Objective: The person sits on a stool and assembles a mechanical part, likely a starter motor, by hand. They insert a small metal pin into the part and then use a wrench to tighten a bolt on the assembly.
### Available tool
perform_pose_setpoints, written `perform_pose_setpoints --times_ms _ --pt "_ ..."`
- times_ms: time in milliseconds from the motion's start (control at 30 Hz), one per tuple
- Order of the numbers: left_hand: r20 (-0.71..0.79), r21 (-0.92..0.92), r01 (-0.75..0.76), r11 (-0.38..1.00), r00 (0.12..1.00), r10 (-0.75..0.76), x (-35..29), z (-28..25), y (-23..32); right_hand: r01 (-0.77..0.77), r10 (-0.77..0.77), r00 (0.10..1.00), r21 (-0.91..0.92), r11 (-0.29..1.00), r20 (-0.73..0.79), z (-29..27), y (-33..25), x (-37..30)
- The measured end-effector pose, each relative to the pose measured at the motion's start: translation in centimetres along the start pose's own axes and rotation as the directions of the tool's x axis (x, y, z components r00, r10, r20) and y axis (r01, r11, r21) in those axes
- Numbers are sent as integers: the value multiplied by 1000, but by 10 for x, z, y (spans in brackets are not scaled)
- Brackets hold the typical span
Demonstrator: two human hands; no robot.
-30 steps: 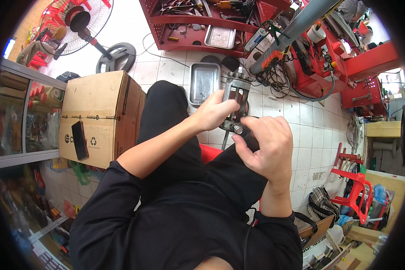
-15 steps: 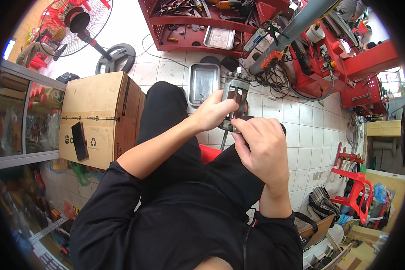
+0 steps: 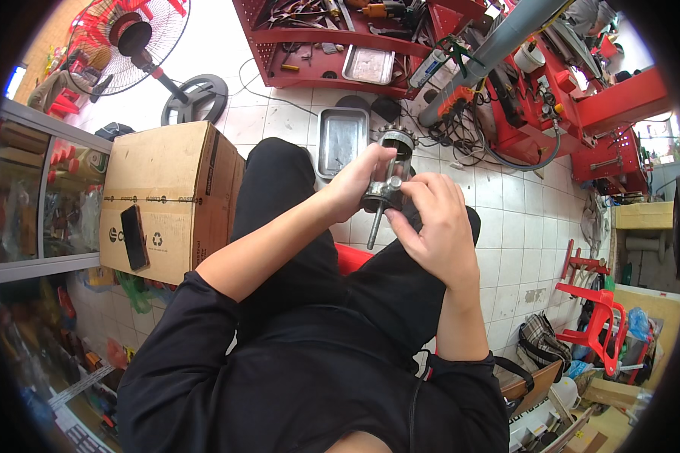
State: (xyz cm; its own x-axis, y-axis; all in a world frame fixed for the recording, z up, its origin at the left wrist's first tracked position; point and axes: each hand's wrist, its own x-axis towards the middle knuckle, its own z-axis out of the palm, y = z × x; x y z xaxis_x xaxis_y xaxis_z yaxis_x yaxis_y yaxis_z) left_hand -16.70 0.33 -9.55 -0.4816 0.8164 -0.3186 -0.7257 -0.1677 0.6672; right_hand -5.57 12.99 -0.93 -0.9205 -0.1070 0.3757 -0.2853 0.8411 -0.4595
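**Close handwork over a white, square-tiled floor [image 3: 510, 226]**

Ahead stands a red, perforated-metal tool cart [image 3: 317, 35], tools strewn on its shelves. A big brown cardboard box [image 3: 155, 166] sits left of the person's black-trousered legs [image 3: 273, 219]. Past them, on the floor, I see a rectangular grey metal tray [image 3: 343, 142]. Just to its right, held up in the air, is a tilted, grey metal cage-like cylinder [image 3: 380, 194].

Of the two bare hands, the left hand [image 3: 353, 183] curls around its side; the right hand [image 3: 442, 235] has thumb and forefinger slightly parted at its near end, and I can't tell whether they pinch anything. A slim black phone [image 3: 134, 238] lies on the box. A thin grey metal rod [image 3: 375, 228] juts from the cylinder, beside a small, round silvery bolt head [image 3: 394, 183].
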Motion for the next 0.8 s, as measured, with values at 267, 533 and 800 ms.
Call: perform_pose_setpoints --times_ms 267,533,800 --pt "59 187 177 966 980 -191 -5 4 9 -207 257 964 410 888 -69 6 13 -1" --pt "10 170 213 962 976 -218 -3 0 1 -146 135 985 102 984 112 0 11 -2" --pt "-150 102 155 983 979 -139 -7 15 7 -102 100 995 81 992 20 19 30 2"
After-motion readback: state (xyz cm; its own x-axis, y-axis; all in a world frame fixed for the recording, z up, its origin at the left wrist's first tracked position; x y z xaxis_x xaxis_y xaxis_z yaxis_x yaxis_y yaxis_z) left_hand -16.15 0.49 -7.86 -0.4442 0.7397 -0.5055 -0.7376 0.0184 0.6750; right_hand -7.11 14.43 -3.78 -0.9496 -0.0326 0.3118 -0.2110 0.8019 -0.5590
